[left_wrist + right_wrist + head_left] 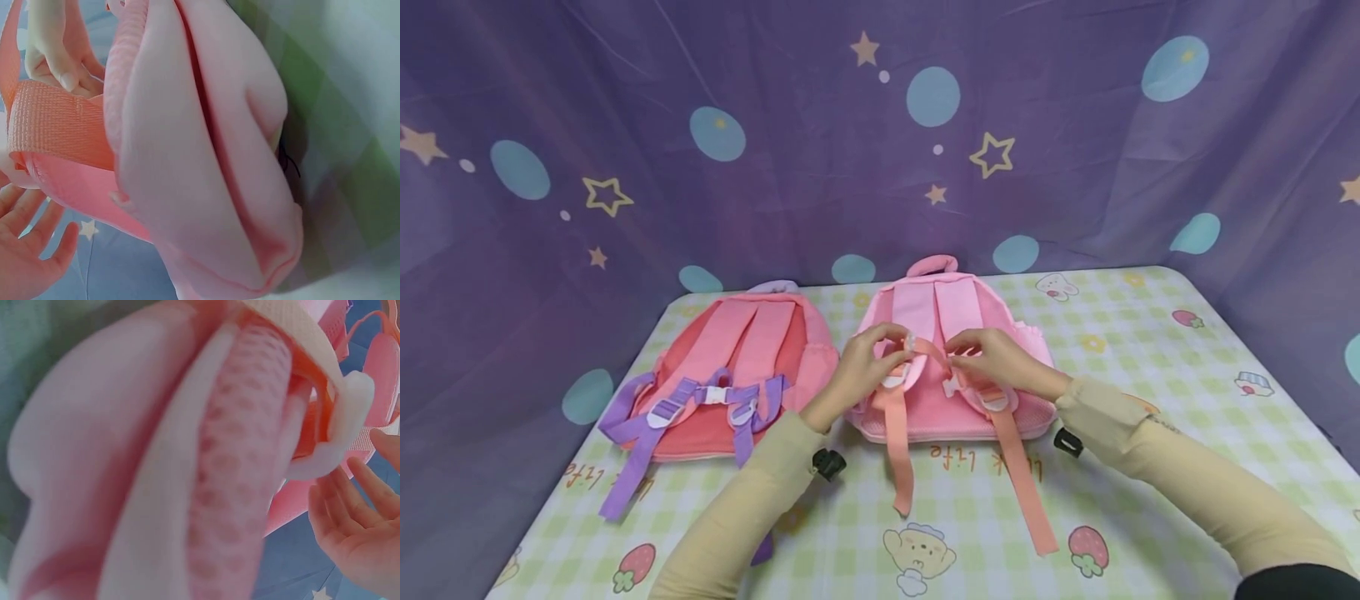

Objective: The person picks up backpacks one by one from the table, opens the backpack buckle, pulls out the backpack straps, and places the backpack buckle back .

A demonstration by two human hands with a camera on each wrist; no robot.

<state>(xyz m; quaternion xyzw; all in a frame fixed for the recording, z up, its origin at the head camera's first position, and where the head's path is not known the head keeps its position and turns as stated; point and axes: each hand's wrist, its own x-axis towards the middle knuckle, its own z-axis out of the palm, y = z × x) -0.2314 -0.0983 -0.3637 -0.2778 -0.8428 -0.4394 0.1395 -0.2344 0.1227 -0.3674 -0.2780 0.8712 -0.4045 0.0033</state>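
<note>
Pink backpack (pixel 943 421) is lying back-side up on the bench (pixel 1150 367), probably so both hands can get in easily. Left hand (pixel 865 360) has its fingers pinched on a white clip (pixel 910 342), seemingly propping the orange strap (pixel 931 351) up. Right hand's (pixel 1000 360) fingers are right by it; can't tell if they're gripping.

The backpack (pixel 936 421) is showing light pink, with orange webbing (pixel 1028 492) and white buckles (pixel 996 403). To its left, a 2nd bag (pixel 707 435) is showing coral and pink, with purple straps (pixel 640 462) and a white clip (pixel 716 395). Beneath the backpack, the surface (pixel 1195 392) is wearing green-and-white checks and red strawberries (pixel 1088 548). Behind it, a purple curtain (pixel 820 183) is displaying teal ovals (pixel 933 97) and peach stars (pixel 865 49). In front of it, 2 sleeves (pixel 741 508) are showing beige.
</note>
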